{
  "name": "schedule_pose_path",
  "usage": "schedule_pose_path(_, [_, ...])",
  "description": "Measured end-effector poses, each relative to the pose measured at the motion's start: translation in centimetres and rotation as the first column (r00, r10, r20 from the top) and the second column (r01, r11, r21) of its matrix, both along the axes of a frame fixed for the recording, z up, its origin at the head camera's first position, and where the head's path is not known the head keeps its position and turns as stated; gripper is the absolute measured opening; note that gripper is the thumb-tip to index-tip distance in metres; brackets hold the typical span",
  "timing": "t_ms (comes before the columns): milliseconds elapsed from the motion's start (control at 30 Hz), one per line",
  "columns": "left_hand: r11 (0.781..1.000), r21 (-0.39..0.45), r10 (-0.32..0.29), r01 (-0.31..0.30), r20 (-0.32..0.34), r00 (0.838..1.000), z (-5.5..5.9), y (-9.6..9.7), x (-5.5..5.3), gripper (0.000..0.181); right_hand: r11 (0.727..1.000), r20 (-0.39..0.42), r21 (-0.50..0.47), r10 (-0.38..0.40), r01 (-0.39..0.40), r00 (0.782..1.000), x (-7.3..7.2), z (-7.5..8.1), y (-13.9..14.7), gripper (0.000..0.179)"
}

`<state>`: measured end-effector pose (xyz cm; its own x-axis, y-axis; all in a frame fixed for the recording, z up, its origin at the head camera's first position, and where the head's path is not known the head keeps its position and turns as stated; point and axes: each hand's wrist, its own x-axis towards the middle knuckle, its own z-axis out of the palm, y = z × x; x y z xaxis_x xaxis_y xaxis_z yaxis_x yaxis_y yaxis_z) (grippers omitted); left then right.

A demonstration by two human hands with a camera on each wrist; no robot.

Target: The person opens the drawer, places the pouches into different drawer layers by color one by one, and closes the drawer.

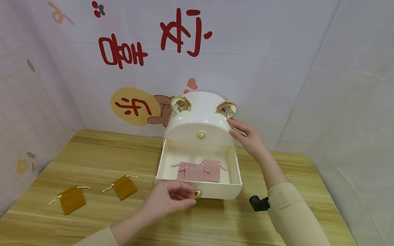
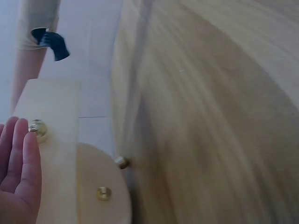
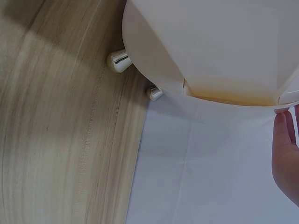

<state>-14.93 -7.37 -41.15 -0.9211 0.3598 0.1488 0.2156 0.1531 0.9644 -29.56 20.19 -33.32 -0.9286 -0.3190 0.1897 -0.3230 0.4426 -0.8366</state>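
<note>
A white, rounded storage box [image 1: 203,117] with gold ear-like rings stands at the back of the table, its lower drawer [image 1: 226,192] pulled out. Pink drawstring pouches [image 1: 211,171] lie flat inside the drawer. My left hand [image 1: 170,198] is at the drawer front, its fingertips beside the gold drawer knob [image 1: 198,193]. In the left wrist view those fingers [image 2: 32,161] look straight, held together next to the knob. My right hand [image 1: 249,140] touches the upper right side of the box with its fingertips, just below the right gold ring [image 1: 226,109].
Two mustard-coloured drawstring pouches lie left on the wooden table [image 1: 202,238]: one pouch [image 1: 124,188] nearer the drawer, another pouch [image 1: 72,199] farther left. A printed white cloth [image 1: 259,64] hangs close behind the box. Short gold feet [image 3: 119,60] hold the box up.
</note>
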Motion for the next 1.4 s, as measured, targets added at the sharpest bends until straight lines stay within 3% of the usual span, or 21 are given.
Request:
schedule_pose_path(133, [0.999,0.024,0.023,-0.022,-0.028,0.999,-1.4,0.2,0.1,0.028,1.000,0.007,-0.002,-0.007,0.007,1.000,-0.1,0.0,0.0,0.045])
schedule_pose_path(400, [0.998,0.047,0.043,-0.040,-0.060,0.997,-3.0,0.8,0.0,0.030,1.000,0.020,-0.010,-0.006,0.006,1.000,-0.2,0.0,0.0,0.045])
schedule_pose_path(900, [0.991,0.125,0.049,-0.040,-0.069,0.996,-4.1,1.5,-0.2,0.037,1.000,0.008,-0.028,0.007,-0.006,1.000,-0.2,-0.1,0.0,0.045])
schedule_pose_path(1233, [0.962,0.194,0.209,-0.191,-0.072,0.975,-4.7,2.8,-0.2,0.024,1.000,-0.005,-0.015,0.005,-0.005,1.000,-0.2,0.0,0.0,0.044])
schedule_pose_path(1400, [0.947,0.238,0.237,-0.215,-0.069,0.969,-4.8,3.1,-0.2,0.021,1.000,-0.011,-0.008,0.016,-0.016,1.000,-0.1,0.1,0.0,0.045])
